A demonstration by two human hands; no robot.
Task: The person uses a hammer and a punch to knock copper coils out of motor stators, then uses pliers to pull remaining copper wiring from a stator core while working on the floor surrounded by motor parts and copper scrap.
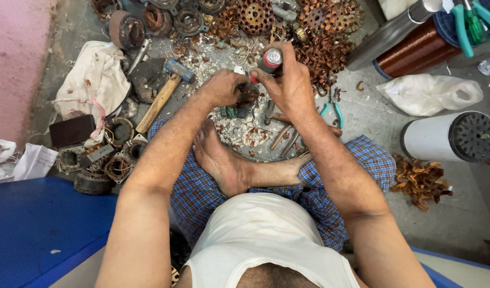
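The tool handle (271, 58) is red with a white end. The hammer (165, 90) has a blue-grey head and a tan wooden handle. The pliers (333, 109) have teal grips. The shorts (202, 192) are blue plaid, the undershirt (261, 234) white, the wire spool (415, 50) copper-brown, the floor (373, 128) grey.

the person wore a sleeveless white undershirt (266, 240), ribbed and slightly soiled, its low neckline showing some chest hair. below it was a wrapped lower garment (202, 192) in blue check with thin white and dark lines, bunched over both thighs. both arms were bare from shoulder to wrist and carried dark hair along the forearms. the left hand (223, 88) and the right hand (290, 85) bore no rings, watch or gloves. the one foot (218, 157) in view was bare, with no sandal.
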